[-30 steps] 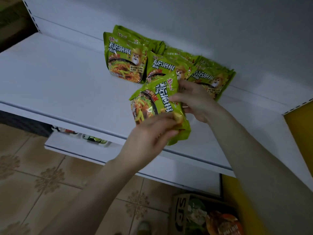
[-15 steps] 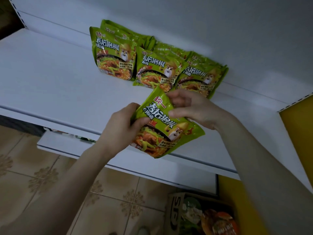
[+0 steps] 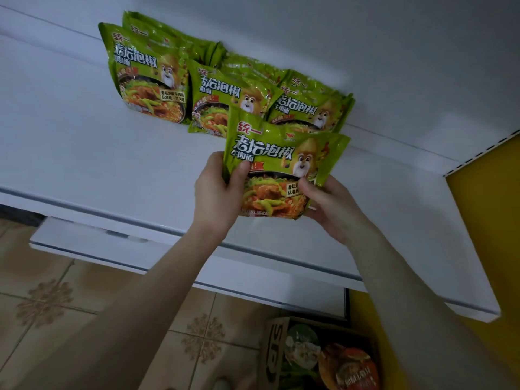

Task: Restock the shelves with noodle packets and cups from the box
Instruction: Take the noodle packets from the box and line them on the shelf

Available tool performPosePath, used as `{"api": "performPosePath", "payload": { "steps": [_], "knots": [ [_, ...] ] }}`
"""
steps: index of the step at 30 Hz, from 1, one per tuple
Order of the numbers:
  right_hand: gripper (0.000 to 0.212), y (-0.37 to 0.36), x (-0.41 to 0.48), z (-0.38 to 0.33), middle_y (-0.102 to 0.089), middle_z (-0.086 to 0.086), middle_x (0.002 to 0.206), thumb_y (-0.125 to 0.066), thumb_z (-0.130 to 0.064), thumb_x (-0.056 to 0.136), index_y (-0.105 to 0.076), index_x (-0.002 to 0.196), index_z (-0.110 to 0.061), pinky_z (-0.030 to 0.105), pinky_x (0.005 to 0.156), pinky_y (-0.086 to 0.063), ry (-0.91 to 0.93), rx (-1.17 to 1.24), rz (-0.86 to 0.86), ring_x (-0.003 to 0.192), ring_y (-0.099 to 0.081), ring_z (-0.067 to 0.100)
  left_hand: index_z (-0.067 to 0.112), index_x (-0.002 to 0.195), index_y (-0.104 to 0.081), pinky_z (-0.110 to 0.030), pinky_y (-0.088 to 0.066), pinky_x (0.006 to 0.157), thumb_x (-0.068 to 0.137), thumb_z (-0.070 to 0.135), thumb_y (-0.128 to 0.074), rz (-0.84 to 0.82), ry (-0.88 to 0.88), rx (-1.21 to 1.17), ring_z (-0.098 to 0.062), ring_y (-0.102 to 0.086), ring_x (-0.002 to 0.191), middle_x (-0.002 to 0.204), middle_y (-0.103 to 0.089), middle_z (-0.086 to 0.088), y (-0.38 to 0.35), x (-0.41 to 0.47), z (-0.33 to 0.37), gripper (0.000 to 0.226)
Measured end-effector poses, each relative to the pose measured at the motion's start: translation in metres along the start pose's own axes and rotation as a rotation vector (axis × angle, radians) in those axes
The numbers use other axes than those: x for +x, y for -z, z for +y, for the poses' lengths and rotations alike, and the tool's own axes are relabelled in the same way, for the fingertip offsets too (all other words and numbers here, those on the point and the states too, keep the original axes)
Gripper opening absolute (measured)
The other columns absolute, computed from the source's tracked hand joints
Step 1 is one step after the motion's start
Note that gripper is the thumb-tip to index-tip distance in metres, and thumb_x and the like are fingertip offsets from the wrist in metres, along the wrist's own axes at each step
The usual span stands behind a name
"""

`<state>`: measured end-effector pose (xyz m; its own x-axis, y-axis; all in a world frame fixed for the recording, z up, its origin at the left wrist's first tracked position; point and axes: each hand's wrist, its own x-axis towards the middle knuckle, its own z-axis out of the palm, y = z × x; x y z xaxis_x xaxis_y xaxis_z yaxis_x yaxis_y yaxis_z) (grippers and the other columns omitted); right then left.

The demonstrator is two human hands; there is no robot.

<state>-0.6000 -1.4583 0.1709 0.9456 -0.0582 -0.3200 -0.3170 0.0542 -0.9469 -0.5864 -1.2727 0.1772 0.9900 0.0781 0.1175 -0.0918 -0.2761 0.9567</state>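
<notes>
head view: a green noodle packet is held upright, printed face to the camera, in the middle of the frame, above the white shelf and not yet set on it. the left hand is clamped on its lower left edge, thumb across the front and fingers curled behind. the right hand pinches the lower right corner the same way.

above it in the frame, three stacks of the same packets lean on the shelf's back wall: a left stack, a middle stack and a right stack. the held packet overlaps the middle and right ones in the picture; whether it touches them cannot be told.

at the bottom right, a cardboard box on the tiled floor holds noodle cups, so much of the restocking looks undone.

the likely trouble is in the set-down. the film wrapper looks slick and the stacks only lean, so pushing this packet in hard could nudge the middle stack sideways or tip it forward. stood too steeply, it may slide flat toward the shelf's front edge.
</notes>
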Motion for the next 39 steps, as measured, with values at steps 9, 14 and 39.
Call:
{"api": "performPosePath", "payload": {
  "steps": [9,14,39],
  "knots": [
    [0.033,0.042,0.037,-0.001,-0.063,0.003,0.115,-0.057,-0.014,0.089,-0.052,0.122,-0.016,0.034,0.078,-0.055,0.166,0.150,0.285,0.103,-0.063,0.016,0.006,0.144,-0.022,-0.049,-0.018,0.110,0.095,0.042,-0.037,-0.301,-0.024,0.702,-0.031,-0.018,0.141,0.151,-0.023,-0.015,-0.029,-0.006,-0.046,0.062],
    [0.037,0.047,0.074,0.005,-0.063,0.004,0.113,-0.059,-0.012,0.089,-0.051,0.125,-0.014,0.034,0.078,-0.054,0.182,0.123,0.368,0.095,-0.064,0.013,0.009,0.136,-0.036,-0.054,-0.014,0.107,0.093,0.055,-0.027,-0.319,-0.064,0.951,-0.034,-0.011,0.140,0.150,-0.023,-0.018,-0.039,-0.008,-0.079,0.063],
    [0.061,0.038,0.128,0.033,-0.065,0.005,0.112,-0.079,-0.019,0.066,-0.051,0.119,-0.007,0.032,0.086,-0.051,0.259,-0.355,0.603,0.102,-0.062,0.019,0.010,0.136,-0.040,-0.054,-0.017,0.110,0.083,0.060,-0.006,-0.261,-0.111,0.987,-0.035,-0.016,0.141,0.150,-0.028,-0.019,-0.044,-0.014,-0.088,0.080]
  ]
}}
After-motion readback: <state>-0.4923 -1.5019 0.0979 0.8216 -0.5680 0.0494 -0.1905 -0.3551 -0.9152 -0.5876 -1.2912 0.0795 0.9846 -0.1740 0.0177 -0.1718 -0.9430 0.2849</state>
